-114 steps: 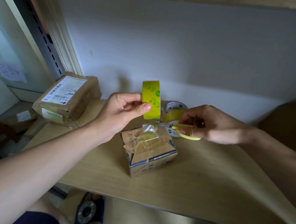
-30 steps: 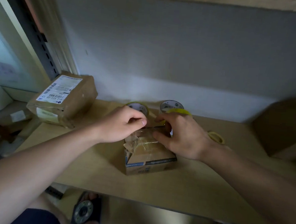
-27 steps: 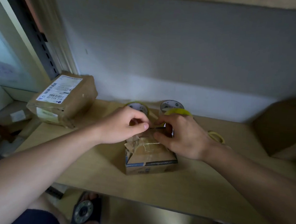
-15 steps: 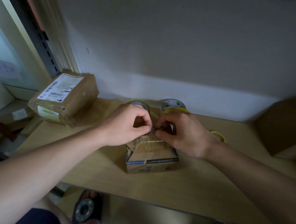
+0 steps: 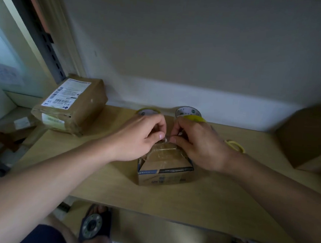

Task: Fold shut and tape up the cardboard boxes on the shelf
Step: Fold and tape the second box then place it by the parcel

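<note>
A small cardboard box (image 5: pixel 164 172) with a blue stripe and clear tape over its crumpled top stands mid-shelf. My left hand (image 5: pixel 139 137) and my right hand (image 5: pixel 198 143) meet over its far top edge, fingers curled. Between their thumbs and fingertips they pinch a small piece of clear tape (image 5: pixel 165 139) above the box. Behind the hands stand two tape rolls (image 5: pixel 188 112), partly hidden, one yellow-green (image 5: pixel 148 111). Yellow-handled scissors (image 5: pixel 235 145) lie on the shelf right of my right hand.
A larger taped parcel (image 5: pixel 71 103) with a white barcode label sits at the back left of the wooden shelf (image 5: pixel 216 205). Another brown carton (image 5: pixel 310 139) stands at the right edge. The wall is close behind. Sandalled feet show below the shelf's front edge.
The tape roll and the scissors were put down on the shelf. Both hands came together over the box top, and now pinch a bit of clear tape at its far edge.
</note>
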Motion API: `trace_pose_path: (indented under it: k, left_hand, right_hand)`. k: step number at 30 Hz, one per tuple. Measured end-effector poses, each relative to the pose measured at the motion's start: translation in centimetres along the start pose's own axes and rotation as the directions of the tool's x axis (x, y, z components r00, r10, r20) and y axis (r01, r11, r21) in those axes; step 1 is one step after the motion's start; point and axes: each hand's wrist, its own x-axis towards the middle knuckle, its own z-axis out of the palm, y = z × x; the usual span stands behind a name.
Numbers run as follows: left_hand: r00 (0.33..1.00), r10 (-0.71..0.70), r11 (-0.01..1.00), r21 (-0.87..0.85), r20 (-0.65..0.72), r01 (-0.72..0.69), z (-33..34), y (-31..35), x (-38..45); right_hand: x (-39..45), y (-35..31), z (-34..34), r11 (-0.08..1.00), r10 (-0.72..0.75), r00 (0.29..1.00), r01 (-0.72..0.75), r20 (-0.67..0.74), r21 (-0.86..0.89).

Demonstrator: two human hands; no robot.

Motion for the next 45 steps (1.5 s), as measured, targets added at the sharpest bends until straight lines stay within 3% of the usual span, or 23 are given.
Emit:
trace_pose_path:
  k: [8, 17, 23, 31, 37, 45]
  left_hand:
    - [1.0, 0.001, 0.999, 0.039, 0.011, -0.002, -0.3, 0.3, -0.4]
    - [0.999, -0.035, 0.987, -0.155, 0.036, 0.04, 0.0, -0.9, -0.8]
    - [0.995, -0.045, 0.998, -0.042, -0.088, 0.041, 0.6, -0.8, 0.2]
    - [0.991, -0.056, 0.996, 0.064, -0.124, 0.065, 1.7, -0.7, 0.8]
    - [0.979, -0.144, 0.985, 0.076, -0.142, 0.155, 2.1, -0.3, 1.0]
    - [0.967, -0.25, 0.957, 0.137, -0.047, 0.255, 1.5, 0.5, 1.9]
  right_hand:
    - [-0.1, 0.0, 0.0, 0.998, -0.062, 0.998, 0.062, 0.004, 0.034]
    - [0.3, 0.7, 0.2, 0.995, -0.048, 0.999, 0.046, 0.023, 0.083]
    - [0.7, 0.7, 0.8, 0.999, 0.0, 1.0, 0.0, -0.012, 0.047]
    - [0.9, 0.9, 1.2, 0.999, 0.017, 0.998, -0.019, -0.055, -0.037]
    - [1.0, 0.9, 1.6, 0.995, 0.096, 0.991, -0.098, -0.092, -0.015]
    - [1.2, 0.1, 1.0, 0.952, 0.306, 0.948, -0.306, -0.086, 0.011]
